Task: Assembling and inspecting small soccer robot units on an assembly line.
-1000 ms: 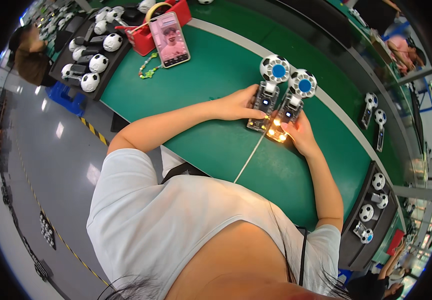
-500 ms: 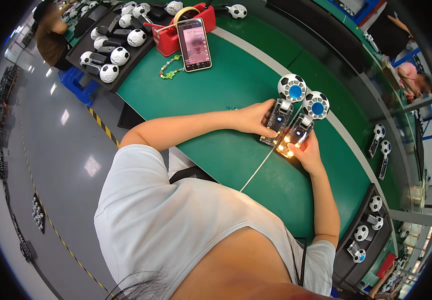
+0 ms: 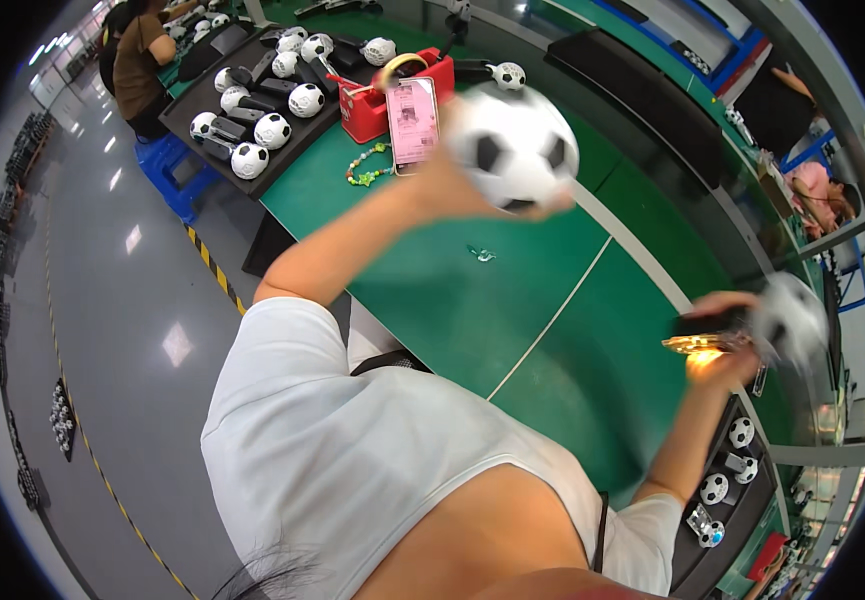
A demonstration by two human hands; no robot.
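My left hand (image 3: pixel 444 190), blurred by motion, is closed on a soccer-ball-headed device (image 3: pixel 524 150) and raised over the far part of the green table. Its black-and-white ball faces up and hides the handle and part of the fingers. At the table's right edge my right hand (image 3: pixel 724 368) is closed round the dark handle of a second soccer-ball-headed device (image 3: pixel 790 318). Yellow-orange lights glow along that handle, and its ball is smeared by movement. The two devices are far apart.
A smartphone (image 3: pixel 413 125) leans against a red tape dispenser (image 3: pixel 367 115), with a beaded strap (image 3: pixel 364 165) beside it. Dark trays of similar devices stand far left (image 3: pixel 287 150) and right (image 3: pixel 692 560). A small clear piece (image 3: pixel 481 254) lies on the table (image 3: pixel 552 380). Other people sit beyond.
My hands have parted from side by side: the left one moved up and left with its device, the right one moved right and lower with the lit one. Both balls have turned.
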